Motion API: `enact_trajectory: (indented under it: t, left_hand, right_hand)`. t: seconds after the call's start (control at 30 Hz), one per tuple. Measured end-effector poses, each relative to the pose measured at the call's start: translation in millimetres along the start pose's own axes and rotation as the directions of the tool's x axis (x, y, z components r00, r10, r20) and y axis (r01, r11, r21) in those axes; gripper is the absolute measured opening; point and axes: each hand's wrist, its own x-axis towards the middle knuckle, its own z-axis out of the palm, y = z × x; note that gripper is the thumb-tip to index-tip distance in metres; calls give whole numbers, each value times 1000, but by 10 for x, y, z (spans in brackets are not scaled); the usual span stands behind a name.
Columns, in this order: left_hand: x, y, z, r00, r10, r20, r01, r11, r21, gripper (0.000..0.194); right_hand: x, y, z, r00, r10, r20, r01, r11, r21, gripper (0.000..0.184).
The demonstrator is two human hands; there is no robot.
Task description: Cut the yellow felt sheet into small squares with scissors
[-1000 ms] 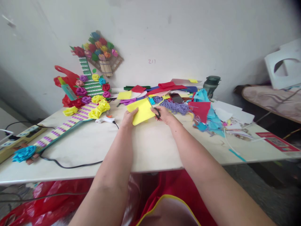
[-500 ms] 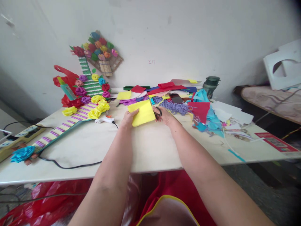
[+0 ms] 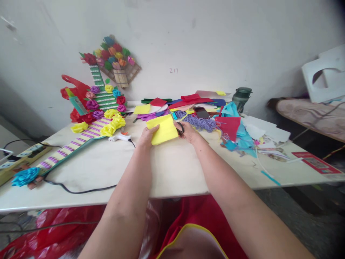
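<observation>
Glue gun (image 3: 120,137): on the tabletop (image 3: 175,167)
Left hand (image 3: 147,136): pinching the paper's left side, fingers flat helps
Yellow paper (image 3: 164,130): between the 2 hands, taut = cleaner edge imo
Right hand (image 3: 189,133): holding scissors (image 3: 181,126) at its right edge, go small snips

Both your bare arms reach forward, your left hand (image 3: 147,136) gripping with thumb on top, your right hand (image 3: 188,132) curled opposite it

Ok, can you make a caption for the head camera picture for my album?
Left hand holds a yellow sheet while the right hand holds black scissors at its edge.
</observation>
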Motion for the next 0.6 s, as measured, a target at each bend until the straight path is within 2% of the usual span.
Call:
enact_trajectory:
  t: [0.17, 0.33, 0.5, 0.6]
  left_hand:
    - [37, -22, -27, 1000, 7, -4, -7, 1000, -3, 29]
    - [49, -24, -41, 1000, 18, -5, -18, 1000, -5, 29]
    - [99, -39, -87, 988, 137, -66, -142, 988, -68, 28]
    - [141, -33, -102, 966, 226, -128, -239, 965, -105, 27]
  right_hand:
    - [13, -17, 33, 998, 36, -50, -36, 999, -3, 34]
    - [-6, -24, -1, 999, 35, -22, -34, 999, 28, 36]
    - [-8, 26, -131, 988, 104, 112, -122, 978, 167, 40]
    - [3, 33, -180, 989, 95, 112, -114, 978, 173, 40]
